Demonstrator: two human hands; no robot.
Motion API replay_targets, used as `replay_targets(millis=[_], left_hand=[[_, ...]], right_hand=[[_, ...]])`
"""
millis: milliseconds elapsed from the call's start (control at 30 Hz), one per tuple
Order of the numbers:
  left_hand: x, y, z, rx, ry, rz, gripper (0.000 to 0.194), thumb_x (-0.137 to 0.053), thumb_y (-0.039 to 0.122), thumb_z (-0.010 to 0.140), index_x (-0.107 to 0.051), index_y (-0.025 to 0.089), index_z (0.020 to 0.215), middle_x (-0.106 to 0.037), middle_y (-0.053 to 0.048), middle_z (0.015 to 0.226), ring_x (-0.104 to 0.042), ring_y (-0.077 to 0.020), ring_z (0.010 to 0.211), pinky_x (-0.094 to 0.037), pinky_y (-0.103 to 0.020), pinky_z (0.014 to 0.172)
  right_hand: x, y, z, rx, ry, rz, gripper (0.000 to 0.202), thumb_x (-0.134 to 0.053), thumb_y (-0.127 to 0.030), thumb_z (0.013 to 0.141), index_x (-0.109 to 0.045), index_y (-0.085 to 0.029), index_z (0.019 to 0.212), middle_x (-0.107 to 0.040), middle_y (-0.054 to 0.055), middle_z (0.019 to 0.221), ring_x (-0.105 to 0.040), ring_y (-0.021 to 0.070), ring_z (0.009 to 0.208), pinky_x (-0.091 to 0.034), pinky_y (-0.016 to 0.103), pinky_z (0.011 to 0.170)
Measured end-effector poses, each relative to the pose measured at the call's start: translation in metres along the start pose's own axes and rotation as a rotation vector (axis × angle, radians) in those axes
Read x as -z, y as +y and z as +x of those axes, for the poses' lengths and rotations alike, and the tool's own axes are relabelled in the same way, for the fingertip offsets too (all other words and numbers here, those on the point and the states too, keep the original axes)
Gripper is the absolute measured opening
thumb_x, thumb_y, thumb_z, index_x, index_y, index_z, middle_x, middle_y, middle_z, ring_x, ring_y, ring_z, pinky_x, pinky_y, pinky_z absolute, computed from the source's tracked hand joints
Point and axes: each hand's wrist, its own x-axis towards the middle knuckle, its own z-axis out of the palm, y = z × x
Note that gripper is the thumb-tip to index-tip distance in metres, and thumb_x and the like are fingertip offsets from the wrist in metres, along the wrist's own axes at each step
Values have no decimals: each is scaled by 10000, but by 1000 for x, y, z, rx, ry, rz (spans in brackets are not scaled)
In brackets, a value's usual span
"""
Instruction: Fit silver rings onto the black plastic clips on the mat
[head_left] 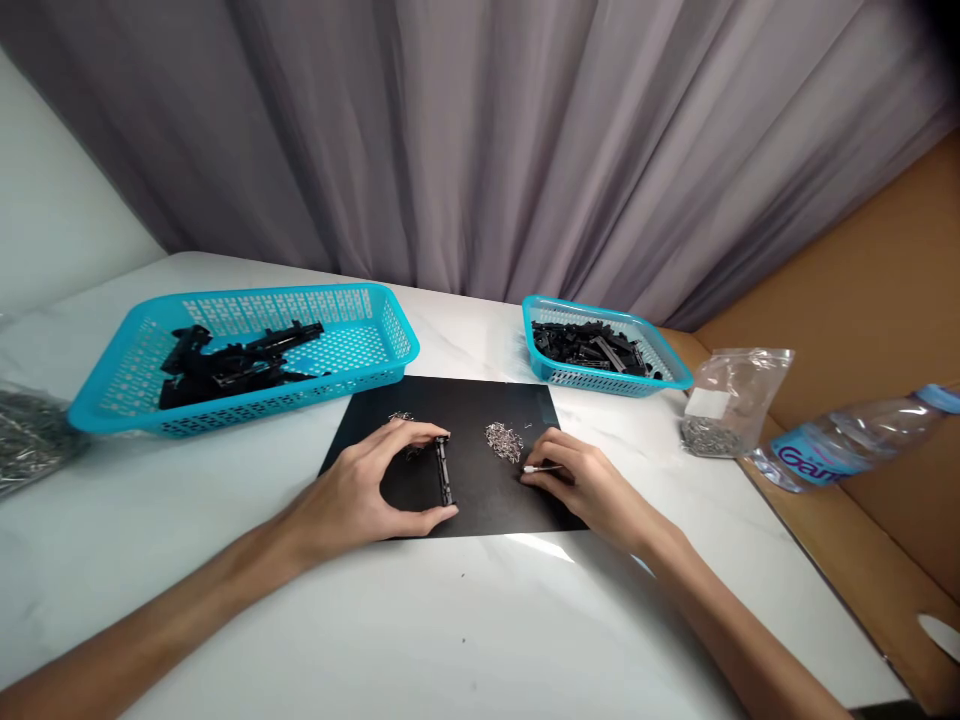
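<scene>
My left hand point(367, 480) grips a narrow black plastic part point(444, 472) by its two ends, thumb at the near end and fingers at the far end. The part stands over a black mat point(480, 510). Pinched in the fingers of my right hand point(581, 475) is a small thin piece with a whitish tip point(531, 469); its kind is unclear. Just left of that hand lies a pile of small shiny metal pieces point(504, 442). Another small metal pile point(400, 416) is partly hidden behind my left hand.
A blue basket point(360, 385) with black plastic parts stands at the left. A smaller blue basket point(611, 382) holds more. To the right are a clear bag of metal pieces point(712, 437) and a water bottle point(832, 445). Another bag point(34, 440) lies far left.
</scene>
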Motion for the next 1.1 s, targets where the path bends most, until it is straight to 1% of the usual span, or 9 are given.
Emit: replay_targets(millis=[200,300,400,533,600,667,833,967,1100], left_hand=[[0,0,-1,-4,-12,-6,602,-814,416,762,-591,197,1276,-689,-87,1220,-711,-247,1056,-612,-409,977],[0,-1,-2,-5,-11,-11,598,-812,428,765,-589,199,1270,-690,-88,1216,-708,-247,1056,-612,-412,976],[-1,-1,-2,-9,-13,-13,598,-811,428,768,-582,205,1274,-692,-84,1213,-707,-244,1059,-613,-409,974],[-4,-4,-2,-16,5,-7,607,-813,452,763,-584,221,1275,-695,-75,1214,-708,-248,1059,-603,-419,995],[-4,-4,-2,-13,8,-4,612,-810,470,763,-586,225,1277,-691,-75,1221,-707,-251,1062,-598,-423,1001],[-4,-4,-2,8,2,-12,616,-808,478,762,-590,226,1280,-686,-73,1228,-705,-251,1065,-596,-422,1003],[-3,3,0,86,-41,-54,630,-810,478,756,-585,244,1296,-676,-64,1252,-697,-255,1063,-581,-439,1011],[-4,13,3,165,-133,-105,644,-801,451,771,-537,285,1335,-647,-55,1310,-688,-255,1065,-593,-446,966],[-5,23,5,233,-227,-220,646,-814,432,766,-524,306,1330,-649,-46,1296,-685,-259,1090,-584,-469,992]], right_hand=[[4,4,1,-29,28,-59,124,-478,-260,1054,-583,-222,999,-656,37,936,-620,183,778,-496,325,710],[15,6,-1,-82,100,71,168,-489,-335,1055,-614,-228,1020,-664,28,887,-613,171,749,-491,296,678],[21,13,1,-94,130,48,224,-520,-376,1039,-683,-223,1028,-641,48,910,-600,171,746,-488,289,651],[14,26,9,-47,103,-118,332,-472,-331,1047,-667,-259,1306,-603,81,1051,-615,192,812,-518,338,722],[9,31,14,-21,53,-178,366,-472,-323,1041,-636,-280,1365,-581,87,1113,-623,200,836,-529,366,760],[5,35,18,-10,62,-171,334,-493,-323,1030,-658,-265,1315,-573,90,1136,-629,209,861,-530,375,777],[0,37,25,-28,248,-40,144,-519,-272,1008,-649,-227,965,-627,66,1017,-619,222,880,-493,354,781],[-4,23,26,-76,303,76,131,-538,-328,1013,-595,-226,954,-654,41,939,-583,179,739,-463,305,668],[-12,-4,26,-136,221,442,191,-603,-406,983,-598,-217,952,-677,30,923,-610,170,766,-456,284,663]])
